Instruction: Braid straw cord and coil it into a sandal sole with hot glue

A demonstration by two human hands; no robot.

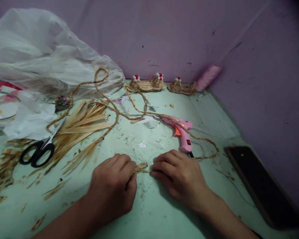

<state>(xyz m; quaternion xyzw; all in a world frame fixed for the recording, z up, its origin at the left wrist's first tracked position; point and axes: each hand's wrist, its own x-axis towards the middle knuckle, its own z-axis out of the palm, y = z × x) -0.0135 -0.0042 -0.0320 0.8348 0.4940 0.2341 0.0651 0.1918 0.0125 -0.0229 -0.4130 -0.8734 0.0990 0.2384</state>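
My left hand (113, 186) is closed around a small flat coil of braided straw cord (141, 167), and only its rounded end shows past my fingers. From that coil a strand runs to my right hand (178, 177), whose thumb and fingers pinch it. Beyond my hands, more of the braided cord (116, 116) loops across the table and over a pink glue gun (181, 132) with an orange trigger. The cord's loose, unbraided straw end fans out left of centre. My fingers hide most of the coil.
Black-handled scissors (42, 149) lie on straw strips (82, 126) at left. Behind stand woven straw slippers (146, 86) with beads and a pink roll (209, 78) against the purple wall. A plastic bag (45, 49) fills the back left; a phone (259, 186) lies at right.
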